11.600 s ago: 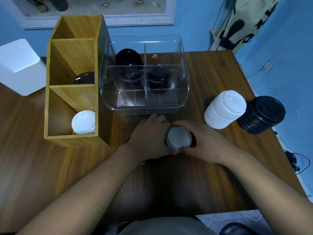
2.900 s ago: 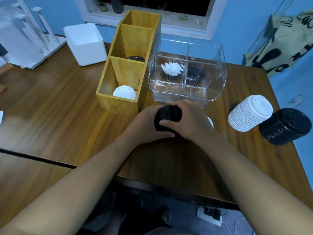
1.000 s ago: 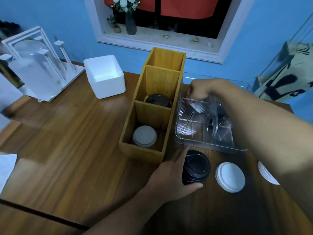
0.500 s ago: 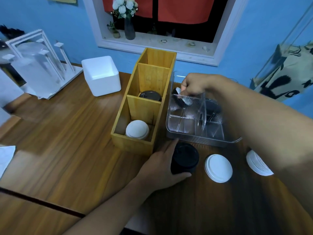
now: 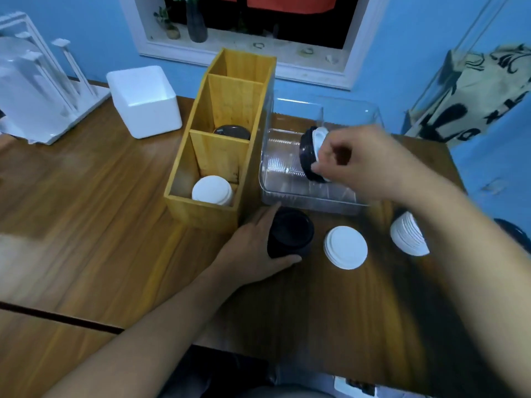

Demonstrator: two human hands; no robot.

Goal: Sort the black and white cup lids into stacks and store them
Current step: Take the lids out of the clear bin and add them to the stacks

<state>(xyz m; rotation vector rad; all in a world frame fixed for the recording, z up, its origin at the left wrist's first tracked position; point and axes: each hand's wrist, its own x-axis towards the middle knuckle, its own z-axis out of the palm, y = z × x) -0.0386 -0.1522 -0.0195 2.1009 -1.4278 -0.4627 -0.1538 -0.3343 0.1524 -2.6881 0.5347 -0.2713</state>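
Above the clear organiser point(image 5: 277, 179) near the table's point(image 5: 86, 196) far edge, a black-lid clump point(image 5: 306, 158) capped by a white lid point(image 5: 318, 139) had been lifted out, pinched in the right grip point(image 5: 356, 160), probably for re-sorting, while the black stack point(image 5: 290, 234) in front was clasped by the left grip point(image 5: 250, 251).

Wooden organizer point(image 5: 201, 209) flush beside clear bin point(image 5: 268, 156).

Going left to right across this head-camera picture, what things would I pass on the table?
White rack → white foam box → wooden organizer → black lid stack gripped by the left hand → flat white lids → leaning white lid stack.
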